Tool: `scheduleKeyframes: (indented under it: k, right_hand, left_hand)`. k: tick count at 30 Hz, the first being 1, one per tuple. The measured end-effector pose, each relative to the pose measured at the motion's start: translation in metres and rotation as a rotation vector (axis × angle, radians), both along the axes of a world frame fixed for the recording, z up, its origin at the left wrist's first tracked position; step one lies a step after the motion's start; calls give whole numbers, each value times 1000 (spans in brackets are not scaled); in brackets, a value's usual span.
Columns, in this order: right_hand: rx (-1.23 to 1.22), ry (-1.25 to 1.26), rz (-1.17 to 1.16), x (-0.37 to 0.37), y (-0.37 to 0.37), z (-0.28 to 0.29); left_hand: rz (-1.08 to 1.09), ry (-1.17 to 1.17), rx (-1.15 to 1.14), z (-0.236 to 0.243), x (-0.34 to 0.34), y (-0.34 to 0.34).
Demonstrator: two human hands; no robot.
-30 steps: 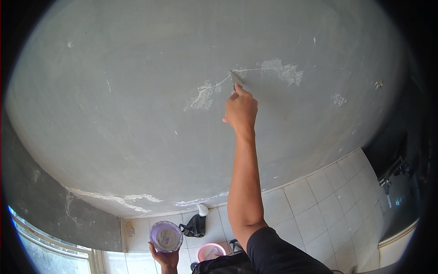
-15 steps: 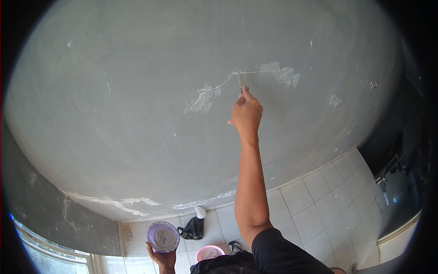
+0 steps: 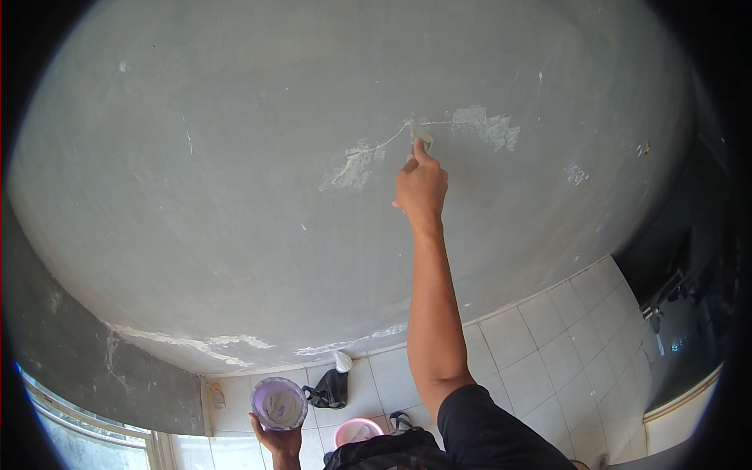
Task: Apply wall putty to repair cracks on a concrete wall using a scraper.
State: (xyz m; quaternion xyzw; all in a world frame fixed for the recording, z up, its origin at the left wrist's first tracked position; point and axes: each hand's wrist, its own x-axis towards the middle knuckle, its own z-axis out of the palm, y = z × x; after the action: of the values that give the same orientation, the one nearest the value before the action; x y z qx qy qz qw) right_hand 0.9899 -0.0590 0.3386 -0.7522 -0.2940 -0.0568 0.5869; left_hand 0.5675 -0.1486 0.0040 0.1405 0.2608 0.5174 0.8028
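My right hand [image 3: 421, 186] reaches up to the grey wall [image 3: 258, 157], fingers closed round a putty knife [image 3: 422, 135] with its blade against the surface. The blade lies over a thin crack [image 3: 394, 137] that runs between two whitish filler patches, one at lower left [image 3: 354, 166] and one at upper right [image 3: 487, 128]. The knife's handle is hidden in my hand. Low at the left, my left hand [image 3: 280, 444] holds a purple bowl [image 3: 255, 403] from beneath. Pale grey paste [image 3: 282, 407] lies inside it.
On the tiled floor [image 3: 388, 388] sit a black plastic bag [image 3: 329, 390] with a white bundle [image 3: 342, 361] beside it, and a pink basin [image 3: 341, 430] by my feet. Flaking white streaks [image 3: 211, 345] mark the wall's base. A window [image 3: 94, 439] is at lower left.
The putty knife has turned, so its blade now shows broader against the wall at the crack. My right hand has shifted slightly. The bowl stays nearly in place.
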Motion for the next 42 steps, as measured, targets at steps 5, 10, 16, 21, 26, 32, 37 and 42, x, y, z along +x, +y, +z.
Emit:
scheduleKeyframes:
  k: [5,10,16,21,26,32,37,42]
  right_hand:
    - [114,-48,117,-19,-4,-5]
    - [56,-215,-43,23,13,-9]
    - [-195,-472,22,-8,8,-50]
    - [-84,-677,52,16,-13,-86]
    - [37,-962,45,66,3,-79]
    - [-40,-1027,33,93,36,-81]
    - [-19,-1009,58,96,36,-101]
    - [-113,-952,107,101,-3,-129]
  left_hand:
    - [-10,4,8,0,-6,3]
    - [-5,-29,25,1,0,5]
    - [2,-29,22,3,-3,1]
    - [15,-36,10,2,1,-2]
    - [11,-19,-2,-4,2,-8]
    - [10,-12,-15,-5,19,-18]
    - [19,-11,-51,-4,36,-27]
    - [58,-20,-31,-1,41,-32]
